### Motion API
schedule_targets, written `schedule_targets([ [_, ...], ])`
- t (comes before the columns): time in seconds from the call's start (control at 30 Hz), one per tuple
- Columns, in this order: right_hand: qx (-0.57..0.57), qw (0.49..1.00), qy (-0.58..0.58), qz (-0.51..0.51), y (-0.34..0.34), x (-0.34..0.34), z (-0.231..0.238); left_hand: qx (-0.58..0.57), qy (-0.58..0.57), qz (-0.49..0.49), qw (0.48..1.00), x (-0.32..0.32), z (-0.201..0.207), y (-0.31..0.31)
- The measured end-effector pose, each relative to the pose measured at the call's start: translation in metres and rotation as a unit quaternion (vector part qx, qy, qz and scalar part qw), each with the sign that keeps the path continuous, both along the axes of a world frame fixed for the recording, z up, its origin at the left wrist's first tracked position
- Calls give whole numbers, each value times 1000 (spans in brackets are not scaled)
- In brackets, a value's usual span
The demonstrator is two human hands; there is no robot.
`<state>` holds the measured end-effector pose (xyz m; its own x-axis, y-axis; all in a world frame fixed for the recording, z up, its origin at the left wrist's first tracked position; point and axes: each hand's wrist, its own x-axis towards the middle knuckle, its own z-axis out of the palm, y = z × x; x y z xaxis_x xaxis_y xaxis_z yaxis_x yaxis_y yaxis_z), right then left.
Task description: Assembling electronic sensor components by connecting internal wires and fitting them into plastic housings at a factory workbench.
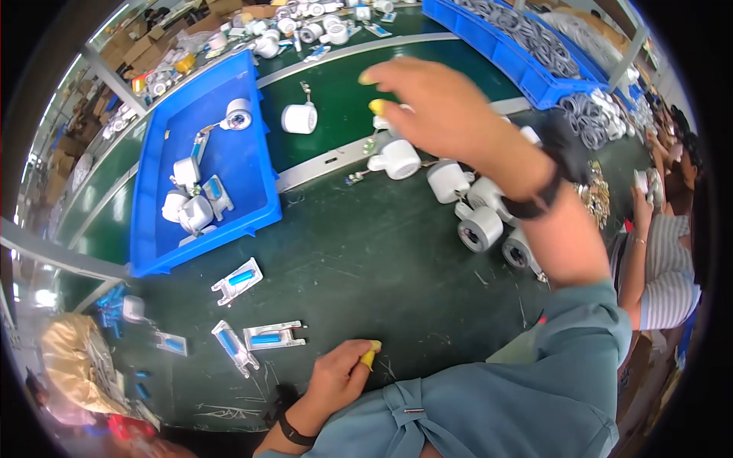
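Observation:
My right hand (pixel 435 103) reaches over the far edge of the table with its fingers stretched and apart, yellow covers on the fingertips. Just below it lies a white round housing (pixel 398 159) with a small wired part attached. Close to my right forearm more white housings (pixel 479 229) are grouped on the table. My left hand (pixel 340 374) rests near the front edge, its fingers curled together and a yellow cover on one tip; whatever they may hold is hidden. To its left lie clear plastic holders (pixel 275 336) with blue cylindrical cells in them.
A blue tray (pixel 263 183) at left holds several white housings and blue-cell parts. One white housing (pixel 299 118) sits on the green conveyor (pixel 343 84). Grey rings fill a blue bin (pixel 489 46) at far right. A person (pixel 649 252) works at the right.

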<state>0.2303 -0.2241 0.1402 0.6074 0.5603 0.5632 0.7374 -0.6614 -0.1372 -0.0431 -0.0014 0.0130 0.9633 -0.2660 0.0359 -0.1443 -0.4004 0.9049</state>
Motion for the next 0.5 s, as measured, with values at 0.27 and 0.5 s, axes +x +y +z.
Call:
schedule_targets([
  [0.27,-161,986,43,2,148,124,-119,-15,24,-13,1000,-5,0,12],
  [0.5,-118,982,146,-30,168,116,-131,-21,1,1,1000,-4,-6,13],
])
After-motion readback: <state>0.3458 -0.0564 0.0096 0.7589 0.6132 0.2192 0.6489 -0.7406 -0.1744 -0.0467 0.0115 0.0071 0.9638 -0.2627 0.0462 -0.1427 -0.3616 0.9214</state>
